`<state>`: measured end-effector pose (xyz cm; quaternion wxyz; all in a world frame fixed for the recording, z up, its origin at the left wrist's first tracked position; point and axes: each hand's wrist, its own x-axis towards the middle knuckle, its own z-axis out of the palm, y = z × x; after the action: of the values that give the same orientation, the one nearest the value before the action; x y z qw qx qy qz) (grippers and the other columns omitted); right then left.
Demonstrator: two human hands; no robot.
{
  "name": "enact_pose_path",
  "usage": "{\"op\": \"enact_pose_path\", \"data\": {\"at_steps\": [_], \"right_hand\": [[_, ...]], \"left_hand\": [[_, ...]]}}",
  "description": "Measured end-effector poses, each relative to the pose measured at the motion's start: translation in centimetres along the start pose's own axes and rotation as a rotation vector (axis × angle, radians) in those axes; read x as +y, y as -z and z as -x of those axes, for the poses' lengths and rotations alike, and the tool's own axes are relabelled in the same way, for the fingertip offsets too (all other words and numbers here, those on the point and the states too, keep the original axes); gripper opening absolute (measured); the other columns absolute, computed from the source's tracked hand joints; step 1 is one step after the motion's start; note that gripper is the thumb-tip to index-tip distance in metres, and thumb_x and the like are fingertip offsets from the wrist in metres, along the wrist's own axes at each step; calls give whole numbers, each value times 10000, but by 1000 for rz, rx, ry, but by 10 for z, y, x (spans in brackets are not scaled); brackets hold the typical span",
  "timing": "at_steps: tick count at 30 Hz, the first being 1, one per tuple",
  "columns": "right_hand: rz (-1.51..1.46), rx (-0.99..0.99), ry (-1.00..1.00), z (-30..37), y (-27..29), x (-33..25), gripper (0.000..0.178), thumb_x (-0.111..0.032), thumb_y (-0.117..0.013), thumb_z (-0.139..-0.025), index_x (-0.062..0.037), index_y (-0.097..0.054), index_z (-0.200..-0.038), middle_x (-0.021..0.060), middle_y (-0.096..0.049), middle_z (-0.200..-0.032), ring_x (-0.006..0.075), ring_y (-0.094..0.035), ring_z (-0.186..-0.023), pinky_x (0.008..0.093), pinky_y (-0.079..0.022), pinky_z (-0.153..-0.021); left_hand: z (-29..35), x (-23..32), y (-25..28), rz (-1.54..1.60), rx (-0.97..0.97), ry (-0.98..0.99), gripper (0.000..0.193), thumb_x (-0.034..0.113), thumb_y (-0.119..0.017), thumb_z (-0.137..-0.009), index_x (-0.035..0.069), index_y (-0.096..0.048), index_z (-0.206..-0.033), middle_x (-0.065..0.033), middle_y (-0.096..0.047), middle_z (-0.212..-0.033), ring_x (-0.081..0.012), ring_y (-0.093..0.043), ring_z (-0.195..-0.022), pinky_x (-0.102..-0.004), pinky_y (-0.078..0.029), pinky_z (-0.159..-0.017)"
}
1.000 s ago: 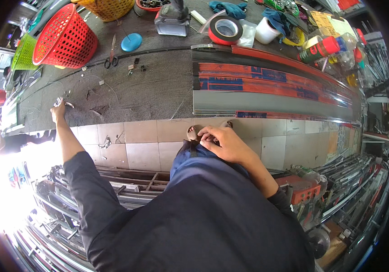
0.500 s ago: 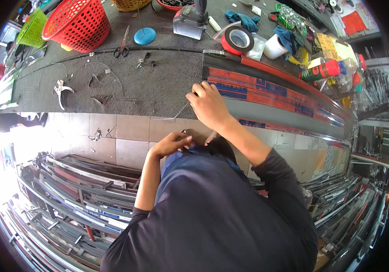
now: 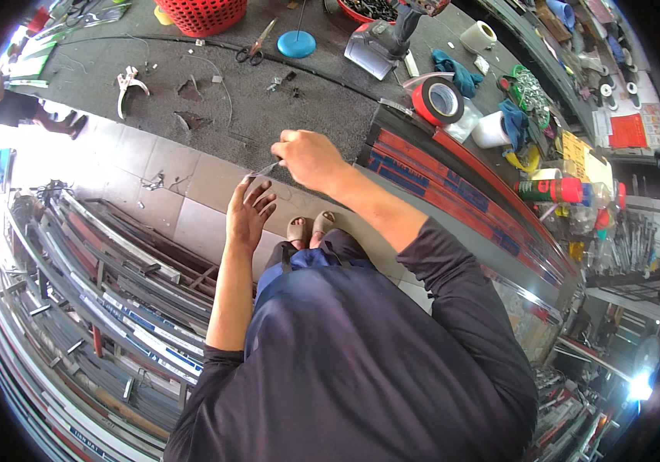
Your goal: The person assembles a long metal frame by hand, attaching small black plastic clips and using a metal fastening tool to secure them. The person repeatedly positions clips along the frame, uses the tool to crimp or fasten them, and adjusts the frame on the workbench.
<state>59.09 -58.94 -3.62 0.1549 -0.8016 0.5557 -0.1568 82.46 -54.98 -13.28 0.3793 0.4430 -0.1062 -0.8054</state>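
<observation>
My right hand [image 3: 308,159] is closed in a pinch over the near edge of the bench. From its fingertips a thin, pale, clear-looking strip [image 3: 264,171] sticks out to the left; its exact kind is too small to make out. My left hand [image 3: 247,213] is raised just below and left of it, palm partly up and fingers apart. The left index fingertip is close to the strip's free end; whether they touch I cannot tell. On the bench to the right lie long metal profiles [image 3: 453,189] wrapped in red and blue film.
White-handled pliers [image 3: 129,90], scissors [image 3: 256,45], a blue disc [image 3: 296,45] and a cordless drill [image 3: 380,50] lie on the bench [image 3: 268,108]. A red-and-black tape roll [image 3: 438,101] and bottles [image 3: 549,190] stand right. Racks of metal bars [image 3: 107,285] fill the left behind me.
My right hand has drawn back from the profiles with the strip, and my left hand has risen from my waist toward it, its fingers spreading. The view has turned rightward.
</observation>
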Motion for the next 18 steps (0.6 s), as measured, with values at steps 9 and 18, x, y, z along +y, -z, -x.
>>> {"op": "enact_pose_path", "data": {"at_steps": [9,18], "right_hand": [[-168,-35,-1,-41,-7,-46,154,-138,-774,-934,-65,-824,-1060,185,-824,-1097,374,-804,-1105,493,-666,-937],[-376,123,-12,-52,-14,-42,148,-147,-784,-983,-37,-792,-1081,173,-810,-1096,394,-770,-1113,518,-611,-983]], "left_hand": [[11,37,-24,33,208,51,619,615,-649,-1118,112,-639,-1478,-64,-692,-1307,-244,-666,-1194,-462,-541,-1066],[-13,102,-6,143,112,-355,306,342,-761,-1128,132,-749,-1351,-16,-784,-1292,-264,-708,-1248,-466,-551,-1093]]}}
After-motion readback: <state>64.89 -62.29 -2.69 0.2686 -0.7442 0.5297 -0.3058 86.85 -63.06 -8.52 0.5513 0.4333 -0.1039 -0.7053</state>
